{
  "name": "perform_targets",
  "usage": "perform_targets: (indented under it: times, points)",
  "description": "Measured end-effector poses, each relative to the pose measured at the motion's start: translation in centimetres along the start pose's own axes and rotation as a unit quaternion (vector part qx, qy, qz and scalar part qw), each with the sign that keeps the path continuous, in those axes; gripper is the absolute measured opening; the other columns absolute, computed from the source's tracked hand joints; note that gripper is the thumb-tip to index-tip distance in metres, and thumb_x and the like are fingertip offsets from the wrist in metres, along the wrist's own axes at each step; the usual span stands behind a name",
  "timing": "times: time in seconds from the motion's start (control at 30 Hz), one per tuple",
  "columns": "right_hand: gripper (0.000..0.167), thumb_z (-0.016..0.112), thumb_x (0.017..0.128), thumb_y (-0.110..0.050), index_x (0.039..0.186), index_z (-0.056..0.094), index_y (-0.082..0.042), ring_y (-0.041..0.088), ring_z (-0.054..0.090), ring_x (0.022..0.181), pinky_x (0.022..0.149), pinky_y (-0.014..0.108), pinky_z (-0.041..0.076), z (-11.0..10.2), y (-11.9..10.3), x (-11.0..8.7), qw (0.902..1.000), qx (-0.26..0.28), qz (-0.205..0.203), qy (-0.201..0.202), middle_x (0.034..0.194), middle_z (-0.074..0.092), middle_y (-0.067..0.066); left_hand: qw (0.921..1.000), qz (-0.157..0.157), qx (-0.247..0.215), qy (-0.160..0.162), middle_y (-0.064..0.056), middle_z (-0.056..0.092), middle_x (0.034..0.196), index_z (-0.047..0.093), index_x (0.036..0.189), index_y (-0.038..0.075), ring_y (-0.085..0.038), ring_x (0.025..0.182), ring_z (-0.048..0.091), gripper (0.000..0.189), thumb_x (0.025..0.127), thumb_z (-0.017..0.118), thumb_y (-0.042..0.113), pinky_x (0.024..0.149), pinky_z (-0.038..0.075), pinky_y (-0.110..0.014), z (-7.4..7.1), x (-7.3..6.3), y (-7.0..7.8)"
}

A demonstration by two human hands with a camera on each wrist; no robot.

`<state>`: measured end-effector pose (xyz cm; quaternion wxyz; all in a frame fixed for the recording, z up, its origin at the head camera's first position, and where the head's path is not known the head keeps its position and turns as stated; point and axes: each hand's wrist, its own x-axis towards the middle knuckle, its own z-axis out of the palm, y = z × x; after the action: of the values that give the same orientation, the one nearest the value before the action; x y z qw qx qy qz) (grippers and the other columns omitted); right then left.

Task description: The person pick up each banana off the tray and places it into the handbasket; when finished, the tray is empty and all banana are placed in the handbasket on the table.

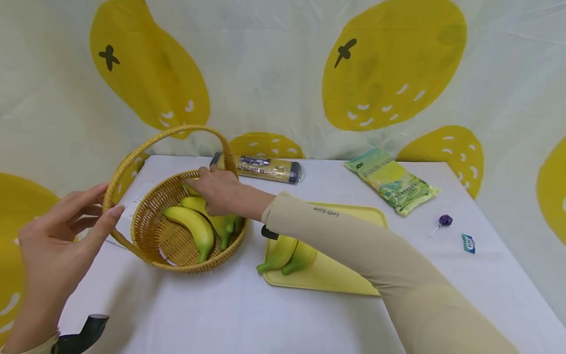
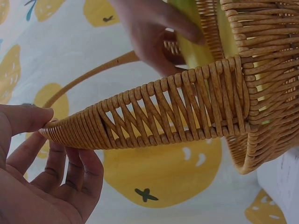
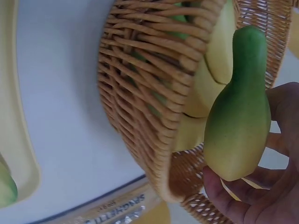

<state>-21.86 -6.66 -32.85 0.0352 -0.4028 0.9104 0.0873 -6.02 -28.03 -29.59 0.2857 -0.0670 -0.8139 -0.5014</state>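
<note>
At the left side of the white table (image 1: 221,314), the left hand (image 1: 62,231) pinches the handle (image 1: 130,160) of a wicker basket (image 1: 174,243) between thumb and fingers, on the arch's left side. The right hand (image 1: 221,189) grips a yellow banana with a green end (image 3: 238,107), thumb and fingertips round its body, at the basket's far right part; whether it touches the fruit inside cannot be told. At least two more bananas (image 1: 192,228) lie in the basket. To the right is a pale yellow tray (image 1: 342,270), partly hidden by the right sleeve (image 1: 353,246), with at least two bananas (image 1: 283,251) at its left end, their green ends pointing near. Beyond the basket and tray lies a spaghetti pack (image 1: 267,168); at the far right is a green packet (image 1: 391,179), with a purple lollipop (image 1: 445,220) and a small wrapped sweet (image 1: 468,243) nearer.
</note>
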Motion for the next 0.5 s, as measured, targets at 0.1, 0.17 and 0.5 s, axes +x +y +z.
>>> perform_targets:
  times: [0.1,0.17,0.5]
  points:
    - [0.071,0.059,0.103,-0.023,0.168,0.032,-0.029,0.026,0.053,0.12,0.066,0.03,0.055,0.5,0.1,0.4,1.0,-0.002,0.006,0.0,0.15,0.049,0.009,1.0,0.001,-0.009,0.001,-0.019,0.073,0.11,0.07,0.128,-0.012,-0.019,0.088,0.066,0.047,0.082,0.075,-0.023,0.086,0.056,-0.017,-0.1,0.0,0.1]
    - [0.071,0.06,0.103,-0.025,0.168,0.032,-0.03,0.026,0.052,0.123,0.068,0.032,0.056,0.9,0.3,0.7,0.9999,0.004,0.01,-0.002,0.152,0.048,0.009,0.9999,0.004,-0.017,-0.001,-0.019,0.073,0.11,0.07,0.128,-0.013,-0.019,0.088,0.066,0.047,0.082,0.075,-0.023,0.087,0.056,-0.017,-0.1,0.0,0.1]
    - [0.062,0.053,0.106,-0.025,0.165,0.037,-0.026,0.029,0.052,0.126,0.069,0.034,0.058,1.7,0.3,1.0,0.9998,0.006,0.005,0.016,0.151,0.048,0.009,0.9996,0.026,-0.001,-0.002,-0.019,0.073,0.11,0.071,0.128,-0.011,-0.019,0.087,0.067,0.048,0.082,0.076,-0.023,0.086,0.057,-0.017,-0.2,-0.1,-0.2]
